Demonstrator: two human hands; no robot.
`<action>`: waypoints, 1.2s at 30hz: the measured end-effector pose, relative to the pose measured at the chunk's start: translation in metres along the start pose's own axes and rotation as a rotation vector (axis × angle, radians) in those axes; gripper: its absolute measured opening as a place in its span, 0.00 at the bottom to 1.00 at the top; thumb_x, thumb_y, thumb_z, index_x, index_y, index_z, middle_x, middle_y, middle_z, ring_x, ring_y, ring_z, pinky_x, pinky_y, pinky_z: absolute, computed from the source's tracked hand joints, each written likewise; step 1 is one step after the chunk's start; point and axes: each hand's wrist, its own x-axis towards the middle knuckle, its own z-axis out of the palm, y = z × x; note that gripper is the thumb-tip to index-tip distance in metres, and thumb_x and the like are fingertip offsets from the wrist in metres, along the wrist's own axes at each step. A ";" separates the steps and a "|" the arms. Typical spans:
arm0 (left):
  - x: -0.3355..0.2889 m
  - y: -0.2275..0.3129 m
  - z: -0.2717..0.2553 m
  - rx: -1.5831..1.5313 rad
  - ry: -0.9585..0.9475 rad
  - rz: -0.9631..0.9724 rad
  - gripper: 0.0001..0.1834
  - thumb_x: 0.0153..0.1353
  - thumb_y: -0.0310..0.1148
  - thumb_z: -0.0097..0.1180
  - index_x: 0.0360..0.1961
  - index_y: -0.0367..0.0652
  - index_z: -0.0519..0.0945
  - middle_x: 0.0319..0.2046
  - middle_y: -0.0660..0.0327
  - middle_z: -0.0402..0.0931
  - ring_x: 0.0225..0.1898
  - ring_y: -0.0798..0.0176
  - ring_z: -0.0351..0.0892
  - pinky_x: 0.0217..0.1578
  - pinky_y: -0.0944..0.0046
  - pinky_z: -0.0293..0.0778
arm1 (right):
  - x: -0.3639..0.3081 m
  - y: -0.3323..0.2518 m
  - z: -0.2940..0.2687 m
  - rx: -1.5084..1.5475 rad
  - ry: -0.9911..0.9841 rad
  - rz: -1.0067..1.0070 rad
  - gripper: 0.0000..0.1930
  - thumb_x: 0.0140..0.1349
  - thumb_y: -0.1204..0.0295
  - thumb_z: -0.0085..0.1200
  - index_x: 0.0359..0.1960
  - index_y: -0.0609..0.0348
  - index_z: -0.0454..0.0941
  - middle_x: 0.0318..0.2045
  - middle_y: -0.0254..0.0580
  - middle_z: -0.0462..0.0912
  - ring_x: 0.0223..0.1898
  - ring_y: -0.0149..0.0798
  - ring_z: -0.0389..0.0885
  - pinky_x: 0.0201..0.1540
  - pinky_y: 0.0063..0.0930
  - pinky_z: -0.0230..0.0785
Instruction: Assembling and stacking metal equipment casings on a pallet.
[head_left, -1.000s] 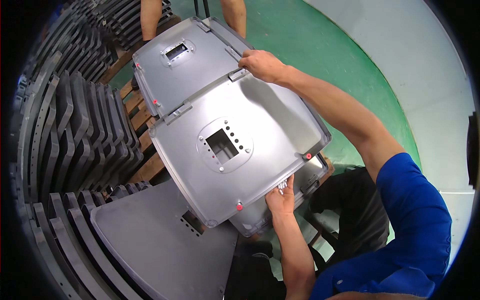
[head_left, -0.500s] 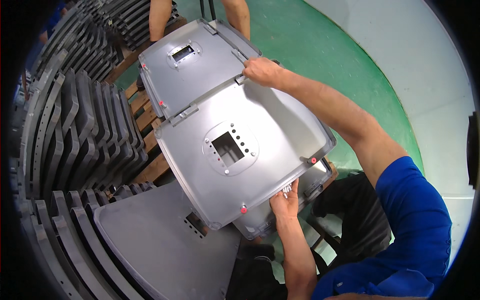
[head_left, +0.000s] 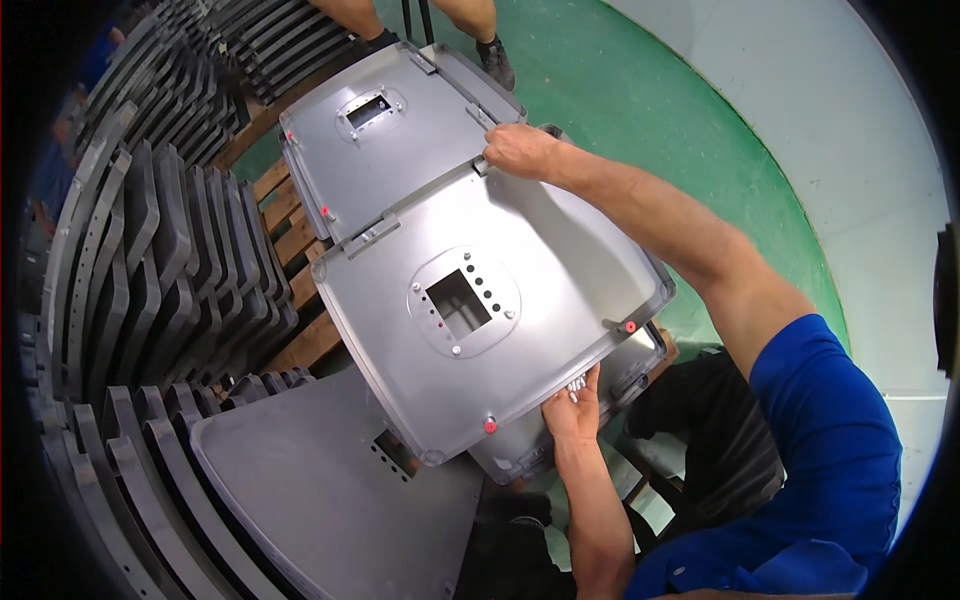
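A grey metal door panel with a square cut-out, round holes and two red-marked studs lies in front of me. My right hand is closed at the hinge on its far right corner; what the fingertips grip there, if anything, is hidden. Under the near edge, my left hand is turned palm up with the fingers curled round several small white or silvery pieces, too small to name. Beyond the hinges lies a second grey panel with a smaller rectangular cut-out.
Stacked grey metal panels crowd the left side, and another large panel leans at the lower left. Wooden pallet slats show beneath. Another person's legs and shoe stand on the green floor at the far side.
The other person's legs have shifted, and a shoe now shows. My right hand has moved very slightly by the hinge; my left hand keeps the small pieces under the panel edge.
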 end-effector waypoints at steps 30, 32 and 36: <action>0.006 0.005 -0.028 0.301 -0.101 0.095 0.18 0.67 0.36 0.40 0.50 0.35 0.73 0.39 0.51 0.78 0.39 0.54 0.78 0.37 0.58 0.76 | -0.246 -0.226 -0.052 2.476 0.662 1.291 0.12 0.52 0.82 0.53 0.40 0.63 0.74 0.35 0.42 0.78 0.38 0.42 0.78 0.41 0.43 0.75; 0.004 0.004 -0.021 0.313 -0.081 0.113 0.17 0.66 0.36 0.40 0.47 0.35 0.74 0.33 0.53 0.77 0.34 0.56 0.76 0.32 0.61 0.72 | -0.247 -0.229 -0.055 2.512 0.710 1.285 0.12 0.50 0.84 0.52 0.38 0.64 0.74 0.35 0.44 0.78 0.37 0.42 0.78 0.40 0.43 0.75; -0.007 0.019 -0.004 0.285 -0.128 0.137 0.15 0.66 0.36 0.39 0.41 0.36 0.75 0.27 0.57 0.73 0.29 0.59 0.70 0.26 0.65 0.65 | -0.234 -0.232 -0.059 2.509 0.742 1.327 0.12 0.48 0.84 0.51 0.37 0.63 0.74 0.33 0.43 0.78 0.35 0.41 0.78 0.38 0.41 0.75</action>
